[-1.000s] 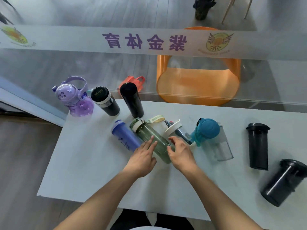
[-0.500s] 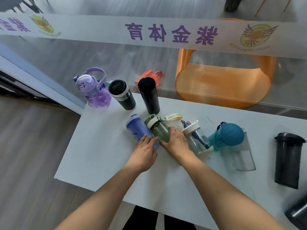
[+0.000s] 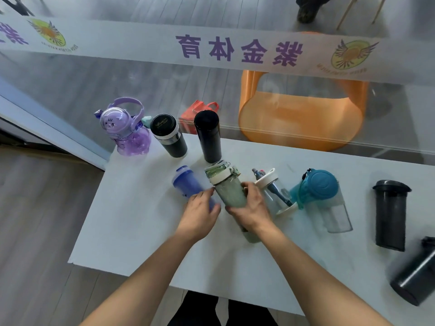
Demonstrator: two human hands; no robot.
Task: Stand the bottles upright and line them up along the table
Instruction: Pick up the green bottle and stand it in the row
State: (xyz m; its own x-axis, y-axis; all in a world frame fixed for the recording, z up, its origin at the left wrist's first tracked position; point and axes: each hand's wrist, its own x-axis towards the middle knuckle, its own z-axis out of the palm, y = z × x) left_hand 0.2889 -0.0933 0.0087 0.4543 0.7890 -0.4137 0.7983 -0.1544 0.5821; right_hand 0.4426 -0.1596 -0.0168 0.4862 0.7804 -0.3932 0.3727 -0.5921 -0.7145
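Note:
My right hand (image 3: 249, 209) grips the green bottle (image 3: 229, 190), which is tilted up off the white table (image 3: 141, 227) with its white cap pointing away from me. My left hand (image 3: 200, 212) rests on the blue bottle (image 3: 188, 184), which lies on its side just left of the green one. Three bottles stand at the far left: a purple cartoon bottle (image 3: 128, 131), a black cup with a white ring (image 3: 168, 135) and a tall black flask (image 3: 208, 135). To the right lie a clear bottle with a white lid (image 3: 273, 194) and a teal-lidded clear bottle (image 3: 324, 198).
A dark tumbler (image 3: 389, 215) stands at the right, and another dark tumbler (image 3: 416, 276) lies near the right edge. A glass wall with a printed banner (image 3: 235, 50) runs along the table's far side. Behind it are an orange stool (image 3: 301, 114) and a red bag (image 3: 197, 109).
My right hand has closed on the green bottle and tipped its cap end upward off the table. My left hand has stayed on the blue bottle. The view has shifted.

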